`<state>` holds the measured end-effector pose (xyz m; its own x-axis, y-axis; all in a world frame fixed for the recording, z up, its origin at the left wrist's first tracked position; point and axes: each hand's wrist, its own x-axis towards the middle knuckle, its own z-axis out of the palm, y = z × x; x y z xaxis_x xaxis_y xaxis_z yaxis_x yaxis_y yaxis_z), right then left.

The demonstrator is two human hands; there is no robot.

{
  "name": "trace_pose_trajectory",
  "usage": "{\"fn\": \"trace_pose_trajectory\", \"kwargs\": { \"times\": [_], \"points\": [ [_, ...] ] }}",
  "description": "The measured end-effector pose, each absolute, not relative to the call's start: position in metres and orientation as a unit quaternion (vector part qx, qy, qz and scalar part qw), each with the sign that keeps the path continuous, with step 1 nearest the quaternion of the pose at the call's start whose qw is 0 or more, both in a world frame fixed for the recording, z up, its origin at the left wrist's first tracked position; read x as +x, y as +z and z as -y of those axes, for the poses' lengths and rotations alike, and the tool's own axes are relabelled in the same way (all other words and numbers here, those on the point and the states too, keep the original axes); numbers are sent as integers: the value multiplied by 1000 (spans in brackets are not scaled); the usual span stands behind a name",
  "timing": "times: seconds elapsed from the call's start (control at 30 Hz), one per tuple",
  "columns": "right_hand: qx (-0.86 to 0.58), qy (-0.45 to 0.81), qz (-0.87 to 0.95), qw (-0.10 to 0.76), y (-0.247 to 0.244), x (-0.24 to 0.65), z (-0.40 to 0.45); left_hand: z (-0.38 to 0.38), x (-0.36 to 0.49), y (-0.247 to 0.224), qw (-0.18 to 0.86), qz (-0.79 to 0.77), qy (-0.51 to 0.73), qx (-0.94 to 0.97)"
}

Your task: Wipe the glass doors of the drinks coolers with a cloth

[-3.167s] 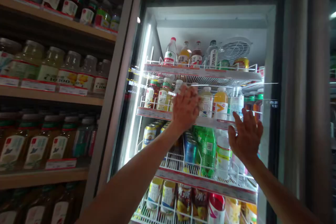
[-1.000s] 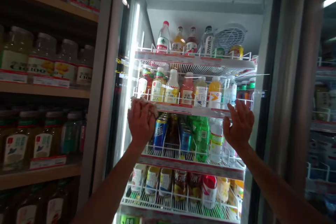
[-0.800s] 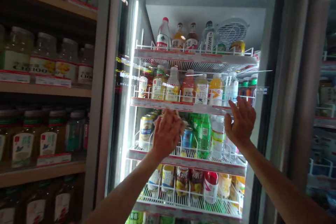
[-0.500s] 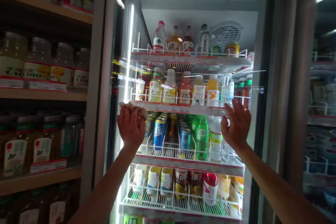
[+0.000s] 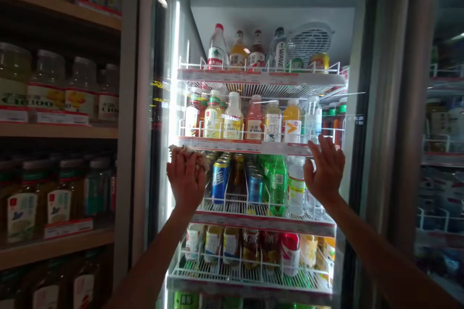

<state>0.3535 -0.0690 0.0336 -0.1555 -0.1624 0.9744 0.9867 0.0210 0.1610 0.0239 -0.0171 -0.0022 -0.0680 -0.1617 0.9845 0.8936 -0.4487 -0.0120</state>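
My left hand [image 5: 185, 178] presses a crumpled pale cloth [image 5: 188, 152] against the glass door [image 5: 261, 2] of a lit drinks fridge, near the door's left side. The fingers lie over the cloth, which sticks out above and to the right of them. On the right, my right hand [image 5: 324, 169] rests on the same glass with its fingers spread and holds nothing. Behind the glass, a shelf edge [image 5: 235, 146] runs across just above the level of both hands. A green bottle [image 5: 278, 183] and a blue can [image 5: 219, 181] stand between them.
Wire shelves inside the fridge hold bottles, such as an orange juice bottle [image 5: 292, 118], and cans. To the left, wooden shelves [image 5: 58, 129] carry rows of bottles. A metal door frame [image 5: 386, 106] and another dark cooler [image 5: 440, 154] stand to the right.
My left hand has slid with the cloth a little to the right and slightly down across the glass. My right hand stays in nearly the same place, and the view has shifted slightly.
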Motion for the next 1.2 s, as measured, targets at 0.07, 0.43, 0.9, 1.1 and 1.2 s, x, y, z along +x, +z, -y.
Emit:
{"fn": "trace_pose_trajectory", "kwargs": {
  "times": [0.07, 0.43, 0.9, 1.1, 1.2],
  "points": [
    [-410, -563, 506, 508, 33, 353, 69, 23, 40, -10, 405, 313, -629, -586],
    [-402, -562, 513, 508, 30, 354, 70, 19, 23, -4, 452, 288, -576, -617],
    [-408, -558, 515, 507, 25, 353, 70, 14, 14, 6, 400, 322, -653, -557],
    [-420, -544, 519, 508, 24, 353, 70, 30, 63, -11, 449, 201, -509, -706],
    [-415, -550, 523, 502, 22, 355, 71, 30, 62, -8, 476, 192, -480, -712]
  ]
}}
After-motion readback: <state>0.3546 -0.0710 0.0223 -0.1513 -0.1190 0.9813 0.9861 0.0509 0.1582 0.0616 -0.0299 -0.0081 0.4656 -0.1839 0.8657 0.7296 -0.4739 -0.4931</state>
